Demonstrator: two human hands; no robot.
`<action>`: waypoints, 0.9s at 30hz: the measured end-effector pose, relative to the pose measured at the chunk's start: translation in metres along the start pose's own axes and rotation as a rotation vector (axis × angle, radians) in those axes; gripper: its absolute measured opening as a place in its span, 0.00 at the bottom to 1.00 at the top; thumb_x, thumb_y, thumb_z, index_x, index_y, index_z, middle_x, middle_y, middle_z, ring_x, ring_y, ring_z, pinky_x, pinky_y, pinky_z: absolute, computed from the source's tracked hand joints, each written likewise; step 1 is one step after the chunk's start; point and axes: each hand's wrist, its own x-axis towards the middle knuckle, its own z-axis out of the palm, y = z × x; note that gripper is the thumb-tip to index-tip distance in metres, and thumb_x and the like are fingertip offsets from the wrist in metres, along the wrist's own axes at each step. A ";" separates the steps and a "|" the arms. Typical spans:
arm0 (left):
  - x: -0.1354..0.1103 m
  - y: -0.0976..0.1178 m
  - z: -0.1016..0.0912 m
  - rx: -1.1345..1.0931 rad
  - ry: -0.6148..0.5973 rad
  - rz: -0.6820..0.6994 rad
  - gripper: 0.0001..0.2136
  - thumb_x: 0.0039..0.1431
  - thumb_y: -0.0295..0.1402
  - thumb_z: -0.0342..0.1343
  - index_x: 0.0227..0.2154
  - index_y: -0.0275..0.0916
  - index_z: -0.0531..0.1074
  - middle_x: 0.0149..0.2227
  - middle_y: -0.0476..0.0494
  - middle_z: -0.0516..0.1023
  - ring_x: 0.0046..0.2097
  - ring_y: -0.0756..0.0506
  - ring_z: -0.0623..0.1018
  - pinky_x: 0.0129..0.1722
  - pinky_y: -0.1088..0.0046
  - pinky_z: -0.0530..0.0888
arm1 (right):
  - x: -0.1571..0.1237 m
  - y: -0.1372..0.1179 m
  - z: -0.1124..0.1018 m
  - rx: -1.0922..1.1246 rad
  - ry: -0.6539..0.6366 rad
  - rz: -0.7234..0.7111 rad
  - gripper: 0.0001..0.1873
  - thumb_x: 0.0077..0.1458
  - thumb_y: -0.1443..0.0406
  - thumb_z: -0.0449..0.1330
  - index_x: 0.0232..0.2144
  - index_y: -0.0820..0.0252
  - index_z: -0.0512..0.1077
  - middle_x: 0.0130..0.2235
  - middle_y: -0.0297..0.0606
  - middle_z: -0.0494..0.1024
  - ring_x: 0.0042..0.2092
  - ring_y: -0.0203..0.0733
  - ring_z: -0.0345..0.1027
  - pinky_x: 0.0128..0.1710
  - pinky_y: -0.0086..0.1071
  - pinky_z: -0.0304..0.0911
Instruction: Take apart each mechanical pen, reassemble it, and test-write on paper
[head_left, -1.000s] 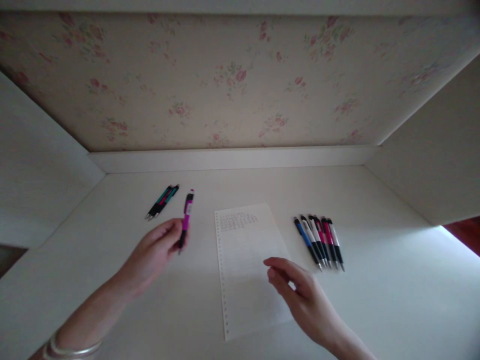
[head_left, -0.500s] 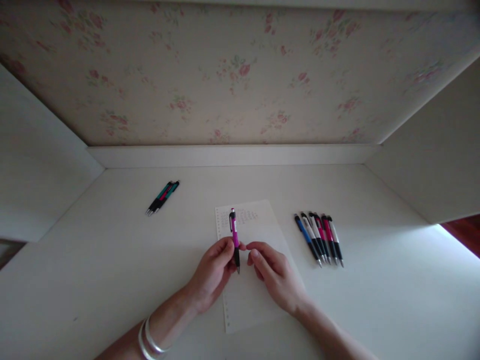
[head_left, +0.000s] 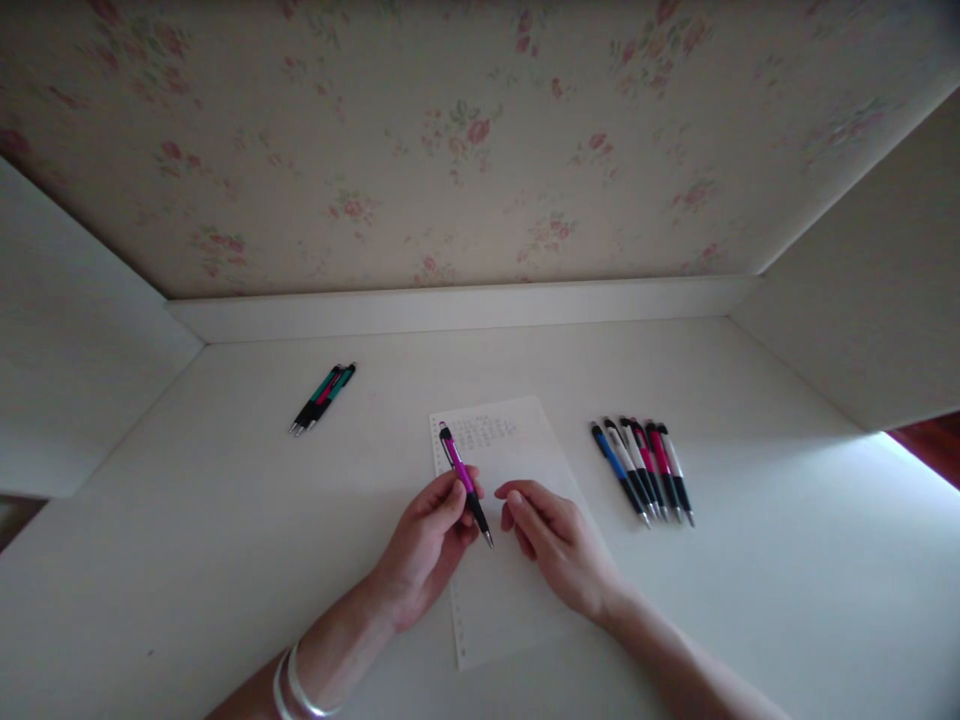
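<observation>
The left hand (head_left: pixel 427 540) grasps the purple pen (head_left: pixel 459 467) between thumb and fingers over the sheet of paper (head_left: pixel 501 612), long axis running from 11 o'clock to 5 o'clock, writing tip toward 5 o'clock. The right hand (head_left: pixel 561 550) is released, fingers half curled, with nothing visible in it; the pen lies toward 9 o'clock from its fingertips, just beside but apart. The left hand is nearer, being in contact, while a row of pens (head_left: pixel 649 468) rests toward 2 o'clock from the right hand.
</observation>
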 end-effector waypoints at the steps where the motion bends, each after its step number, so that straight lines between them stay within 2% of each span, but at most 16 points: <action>1: 0.000 0.000 0.000 0.005 -0.005 0.001 0.12 0.55 0.37 0.69 0.40 0.38 0.80 0.37 0.48 0.75 0.31 0.54 0.68 0.31 0.79 0.67 | 0.000 0.000 0.000 -0.003 -0.002 -0.003 0.21 0.70 0.52 0.48 0.42 0.59 0.74 0.30 0.34 0.74 0.25 0.33 0.61 0.25 0.28 0.58; 8: -0.002 0.003 0.004 0.002 -0.015 -0.001 0.12 0.55 0.38 0.70 0.39 0.37 0.80 0.36 0.47 0.75 0.30 0.54 0.68 0.30 0.79 0.67 | 0.000 -0.003 -0.002 -0.062 -0.044 -0.031 0.19 0.70 0.54 0.49 0.40 0.59 0.74 0.29 0.33 0.73 0.26 0.34 0.62 0.27 0.28 0.59; 16: -0.001 0.001 0.002 0.008 -0.063 0.014 0.11 0.59 0.38 0.67 0.40 0.37 0.79 0.37 0.47 0.75 0.31 0.54 0.70 0.32 0.78 0.68 | -0.002 -0.002 -0.006 -0.019 -0.113 -0.064 0.20 0.70 0.53 0.47 0.42 0.59 0.74 0.31 0.34 0.74 0.29 0.35 0.63 0.30 0.29 0.59; 21: -0.001 0.000 0.003 -0.003 -0.029 0.027 0.14 0.55 0.39 0.70 0.40 0.37 0.78 0.39 0.45 0.77 0.33 0.52 0.72 0.33 0.77 0.69 | -0.003 -0.007 -0.004 -0.065 -0.160 -0.106 0.17 0.65 0.52 0.55 0.36 0.59 0.73 0.28 0.32 0.70 0.28 0.35 0.59 0.26 0.28 0.55; 24: -0.004 0.000 0.006 0.011 -0.015 0.052 0.15 0.54 0.39 0.70 0.40 0.38 0.77 0.40 0.44 0.78 0.33 0.52 0.74 0.32 0.76 0.70 | -0.002 -0.004 -0.002 -0.083 -0.102 -0.101 0.18 0.67 0.53 0.53 0.33 0.59 0.72 0.27 0.32 0.70 0.27 0.34 0.60 0.26 0.28 0.55; 27: -0.007 0.000 0.008 0.044 -0.039 0.072 0.14 0.54 0.39 0.70 0.40 0.38 0.75 0.41 0.45 0.78 0.32 0.52 0.74 0.30 0.76 0.70 | 0.000 0.004 -0.003 -0.054 0.020 -0.080 0.20 0.68 0.53 0.51 0.30 0.58 0.71 0.25 0.32 0.69 0.26 0.34 0.60 0.26 0.28 0.55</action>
